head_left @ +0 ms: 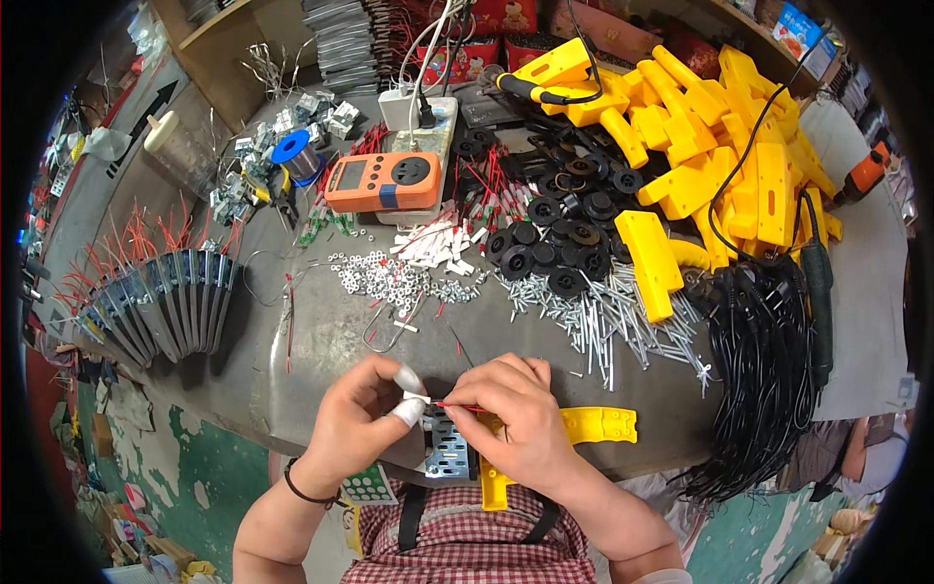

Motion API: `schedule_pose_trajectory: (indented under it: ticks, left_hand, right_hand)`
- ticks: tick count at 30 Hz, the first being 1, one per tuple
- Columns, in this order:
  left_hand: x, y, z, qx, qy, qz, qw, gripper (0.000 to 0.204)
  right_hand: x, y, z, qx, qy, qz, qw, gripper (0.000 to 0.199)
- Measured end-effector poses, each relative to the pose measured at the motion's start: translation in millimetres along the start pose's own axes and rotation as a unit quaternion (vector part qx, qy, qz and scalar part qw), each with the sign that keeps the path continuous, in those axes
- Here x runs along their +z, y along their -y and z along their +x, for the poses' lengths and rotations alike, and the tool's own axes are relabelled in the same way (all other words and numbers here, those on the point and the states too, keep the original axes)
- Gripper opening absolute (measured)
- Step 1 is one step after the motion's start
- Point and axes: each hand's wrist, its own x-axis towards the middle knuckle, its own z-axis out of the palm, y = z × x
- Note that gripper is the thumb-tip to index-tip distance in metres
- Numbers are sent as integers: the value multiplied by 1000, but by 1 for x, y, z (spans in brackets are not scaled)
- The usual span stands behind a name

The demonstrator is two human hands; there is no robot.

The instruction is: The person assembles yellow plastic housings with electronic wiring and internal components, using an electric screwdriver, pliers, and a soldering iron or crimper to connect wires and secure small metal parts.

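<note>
My left hand [355, 419], with white covers on thumb and forefinger, pinches a small white sleeve [416, 397]. Close by on its right, my right hand [520, 414] is closed, thumb against forefinger, on a thin red wire [444, 404] whose end points at the sleeve. Whether the wire sits inside the sleeve is too small to tell. Below the hands, at the table's near edge, lies a perforated metal plate [448, 456]. Beside it is an open yellow plastic housing [603, 425], partly hidden by my right hand.
White tubes and nuts [379, 279] lie ahead, beyond them an orange meter [384, 182]. Screws [613, 321], black round parts [559, 243] and yellow housings [759, 185] heap toward the right. Black cables [764, 370] hang over the right edge. Grey wired plates [165, 302] stand left.
</note>
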Motion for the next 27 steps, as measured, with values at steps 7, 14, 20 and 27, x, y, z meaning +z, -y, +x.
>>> schedule_pose_trajectory:
  ticks: [7,14,20,27]
  left_hand:
    - [3,-5,4,220,47,358,906,22]
    - [13,-5,2,229,41,330,915,26]
    - [-1,-5,3,382,22,436,815,32]
    - [6,-7,3,381,-15,462,800,21]
  right_hand:
    - [-2,-5,-4,-13,-2,-19,1000,11]
    - [-11,-6,-6,-20,11,-61,998,15]
    - [-7,11,3,10,33,-1,999,17]
    - [-8,5,2,23,32,-44,998,15]
